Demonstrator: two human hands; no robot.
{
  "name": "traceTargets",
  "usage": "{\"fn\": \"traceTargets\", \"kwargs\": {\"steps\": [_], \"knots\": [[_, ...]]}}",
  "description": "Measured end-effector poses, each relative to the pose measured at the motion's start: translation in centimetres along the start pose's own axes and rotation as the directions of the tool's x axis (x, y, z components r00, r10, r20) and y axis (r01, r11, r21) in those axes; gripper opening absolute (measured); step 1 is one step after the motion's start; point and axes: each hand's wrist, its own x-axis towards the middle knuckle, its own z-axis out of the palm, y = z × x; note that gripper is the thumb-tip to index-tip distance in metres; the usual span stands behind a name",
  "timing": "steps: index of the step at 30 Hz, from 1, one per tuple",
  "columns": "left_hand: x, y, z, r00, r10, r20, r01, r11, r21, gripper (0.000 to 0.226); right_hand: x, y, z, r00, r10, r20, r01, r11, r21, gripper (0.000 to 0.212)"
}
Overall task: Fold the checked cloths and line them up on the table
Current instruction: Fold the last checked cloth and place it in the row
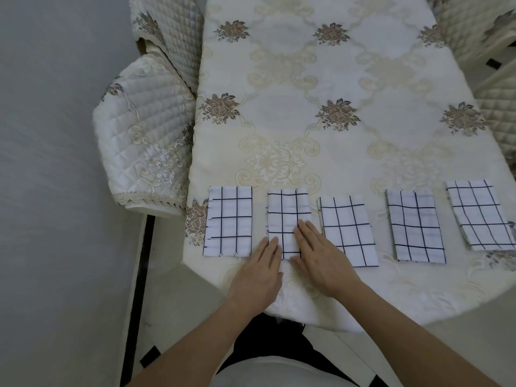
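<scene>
Several folded white cloths with dark checks lie in a row along the near part of the table (335, 169). The second cloth from the left (289, 210) lies under both hands. My left hand (262, 269) rests flat at its lower left corner, fingers straight. My right hand (318, 255) presses flat on its lower right part, fingers straight. To the left lies another folded cloth (229, 222). To the right lie three more: one (347, 230) next to my right hand, one (416, 226) farther right, and one (480, 215) near the right edge.
The table wears a cream floral tablecloth. A quilted chair (145, 146) stands at the table's left side, and more quilted chairs (497, 113) stand at the right. Grey floor lies to the left.
</scene>
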Motion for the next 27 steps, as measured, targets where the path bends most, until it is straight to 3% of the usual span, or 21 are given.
{"fn": "traceTargets", "kwargs": {"steps": [5, 13, 18, 23, 27], "knots": [[1.8, 0.7, -0.4, 0.999, -0.045, 0.003, 0.045, 0.993, -0.110, 0.057, -1.5, 2.7, -1.7, 0.997, 0.017, -0.070, -0.019, 1.000, -0.020, 0.063], [5.5, 4.4, -1.0, 0.981, -0.178, 0.080, 0.182, 0.982, -0.051, 0.061, -6.4, 10.0, -2.4, 1.000, 0.015, 0.023, -0.015, 0.999, -0.038, 0.066], [5.6, 5.7, 0.4, 0.993, -0.080, 0.092, 0.086, 0.995, -0.055, 0.067, -5.0, 9.7, -1.6, 0.994, -0.103, 0.040, 0.103, 0.995, -0.004, 0.066], [6.2, 5.1, 1.2, 0.986, -0.095, 0.137, 0.102, 0.994, -0.047, 0.063, -4.5, 10.4, -1.7, 0.989, -0.129, 0.068, 0.129, 0.992, -0.008, 0.074], [6.1, 3.3, 1.8, 0.991, 0.008, 0.137, -0.004, 0.999, -0.033, 0.060, -4.0, 10.1, -1.5, 0.984, -0.163, 0.066, 0.163, 0.987, 0.004, 0.073]]}}
